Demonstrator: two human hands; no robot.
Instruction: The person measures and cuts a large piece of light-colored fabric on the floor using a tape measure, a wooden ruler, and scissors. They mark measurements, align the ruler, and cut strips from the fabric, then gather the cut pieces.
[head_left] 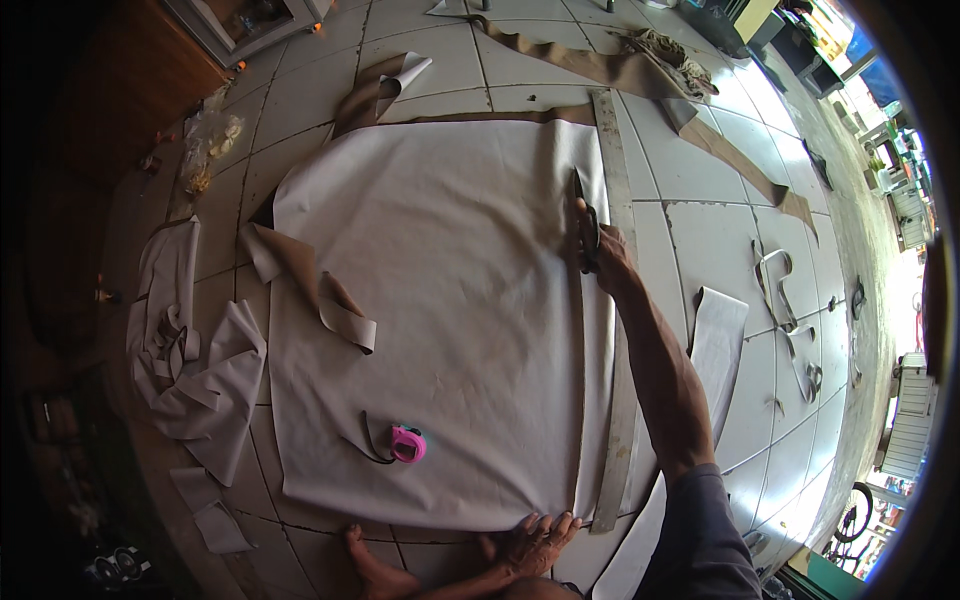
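In the head view, a big white sheet lies flat on the tiled floor. The right hand is closed around dark scissors near the sheet's far right side. The blades point away from the person, along a long grey ruler lying on the sheet's right edge. The left hand presses flat with fingers spread on the sheet's near edge. A pink tape measure sits on the sheet, left of that hand.
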